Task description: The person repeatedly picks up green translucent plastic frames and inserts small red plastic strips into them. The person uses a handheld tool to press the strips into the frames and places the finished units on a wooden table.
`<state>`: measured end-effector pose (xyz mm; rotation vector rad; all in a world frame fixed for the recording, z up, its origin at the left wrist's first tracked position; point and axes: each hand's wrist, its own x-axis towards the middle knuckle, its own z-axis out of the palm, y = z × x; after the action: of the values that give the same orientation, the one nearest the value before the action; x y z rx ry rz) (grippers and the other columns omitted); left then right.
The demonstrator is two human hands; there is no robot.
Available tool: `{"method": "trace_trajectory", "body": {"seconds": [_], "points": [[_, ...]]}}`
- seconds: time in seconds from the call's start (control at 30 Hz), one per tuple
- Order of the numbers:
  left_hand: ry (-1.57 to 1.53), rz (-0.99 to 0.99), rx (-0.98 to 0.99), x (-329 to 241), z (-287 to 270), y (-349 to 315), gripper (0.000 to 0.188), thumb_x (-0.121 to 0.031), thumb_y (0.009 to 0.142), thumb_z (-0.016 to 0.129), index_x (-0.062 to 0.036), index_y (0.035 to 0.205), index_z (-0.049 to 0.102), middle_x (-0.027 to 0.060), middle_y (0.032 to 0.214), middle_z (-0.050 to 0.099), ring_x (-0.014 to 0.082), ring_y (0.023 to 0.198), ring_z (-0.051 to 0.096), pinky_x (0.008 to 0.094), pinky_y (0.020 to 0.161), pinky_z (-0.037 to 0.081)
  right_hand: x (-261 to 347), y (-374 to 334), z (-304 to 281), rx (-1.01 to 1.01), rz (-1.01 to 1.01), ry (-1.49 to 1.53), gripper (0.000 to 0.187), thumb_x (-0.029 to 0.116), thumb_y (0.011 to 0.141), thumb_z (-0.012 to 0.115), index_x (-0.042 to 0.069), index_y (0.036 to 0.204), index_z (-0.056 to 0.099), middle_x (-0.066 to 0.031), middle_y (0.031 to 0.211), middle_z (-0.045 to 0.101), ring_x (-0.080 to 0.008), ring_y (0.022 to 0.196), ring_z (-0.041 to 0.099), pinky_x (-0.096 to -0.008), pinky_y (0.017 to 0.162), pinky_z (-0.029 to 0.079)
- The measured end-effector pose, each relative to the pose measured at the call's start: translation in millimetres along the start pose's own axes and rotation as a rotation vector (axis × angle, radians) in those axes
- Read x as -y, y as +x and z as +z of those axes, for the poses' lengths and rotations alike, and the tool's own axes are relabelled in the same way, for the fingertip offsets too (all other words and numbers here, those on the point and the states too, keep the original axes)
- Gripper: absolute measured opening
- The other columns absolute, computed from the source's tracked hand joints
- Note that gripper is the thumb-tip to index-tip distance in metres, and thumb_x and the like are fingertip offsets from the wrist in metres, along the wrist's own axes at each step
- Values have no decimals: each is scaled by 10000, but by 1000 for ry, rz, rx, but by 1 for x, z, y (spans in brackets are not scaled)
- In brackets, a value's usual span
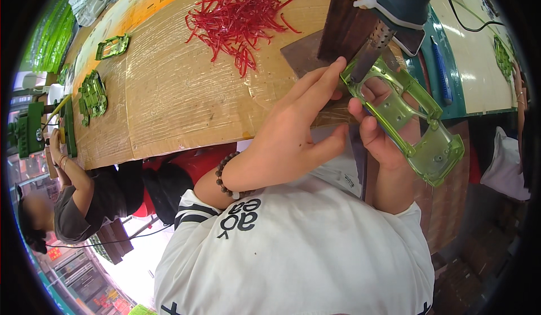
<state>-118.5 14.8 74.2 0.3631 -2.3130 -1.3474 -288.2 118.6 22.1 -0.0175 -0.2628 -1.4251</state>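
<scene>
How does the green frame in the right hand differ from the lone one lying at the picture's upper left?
The held frame is off the table, gripped by the right hand; the lying frame rests on the table, untouched. The held frame looks much larger, probably partly from being nearer the camera; the lying frame looks small. Both are green and roughly oblong.
</scene>
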Motion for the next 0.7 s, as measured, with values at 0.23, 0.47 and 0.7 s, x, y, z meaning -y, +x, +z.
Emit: {"method": "trace_trajectory", "body": {"seconds": [0.23,0.47,0.7], "points": [[-5,11,4,2,2,3,687,-56,732,631,50,1333,316,201,1209,460,303,1038,537,345,849,453,-1,-2,0,32,-15,23,599,415,945,352,-17,1348,256,-240,1358,334,-449,1243,330,-468,975,415],[43,69,-300,12,-17,-25,631,6,731,582,6,1328,377,160,1306,447,219,1069,525,318,856,407,20,-35,24,-299,-114,-11,603,409,926,381,-46,1318,327,-330,1359,265,-466,1224,352,-512,978,400],[1120,-130,-749,57,-165,-73,486,-191,730,700,-49,1172,553,226,1275,458,355,1165,457,391,915,401,233,-119,71,-832,-628,-1216,471,204,860,519,-57,1237,410,-194,1183,507,-289,1048,514,-379,872,452]]}}
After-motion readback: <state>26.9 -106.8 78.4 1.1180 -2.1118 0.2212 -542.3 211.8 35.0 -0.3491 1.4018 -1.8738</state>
